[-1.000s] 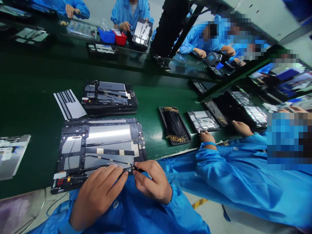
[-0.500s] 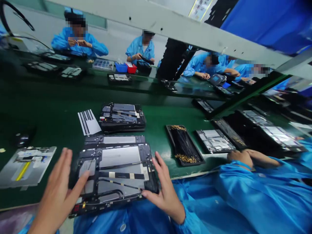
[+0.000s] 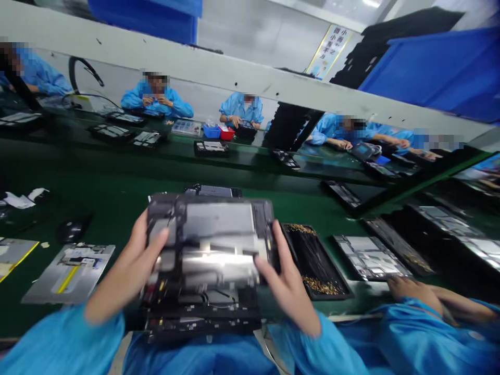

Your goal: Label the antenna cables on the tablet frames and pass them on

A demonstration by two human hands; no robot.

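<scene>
Between both palms I hold an opened tablet [image 3: 219,219], its pale battery and dark frame facing up and blurred by motion. My left hand [image 3: 130,268] grips its left edge, thumb over the top face. On the right edge, my right hand [image 3: 291,284] has its fingers along the side and its thumb on the face. Below the held tablet, near the table's front edge, another opened tablet [image 3: 203,317] lies partly covered. Behind it shows the top of a further tablet stack [image 3: 214,190], mostly hidden.
To the right is a black tray [image 3: 314,260] of thin gold-tipped cables, then a tablet [image 3: 371,255] by a co-worker's hands [image 3: 420,297]. Left lie a silver panel with yellow tape [image 3: 70,273] and a black mouse [image 3: 74,227]. A shelf beam [image 3: 250,80] crosses above.
Both hands have closed on the upper tablet's sides and raised it off the one below, moving it away from me. The camera view has tilted up and shifted left.
</scene>
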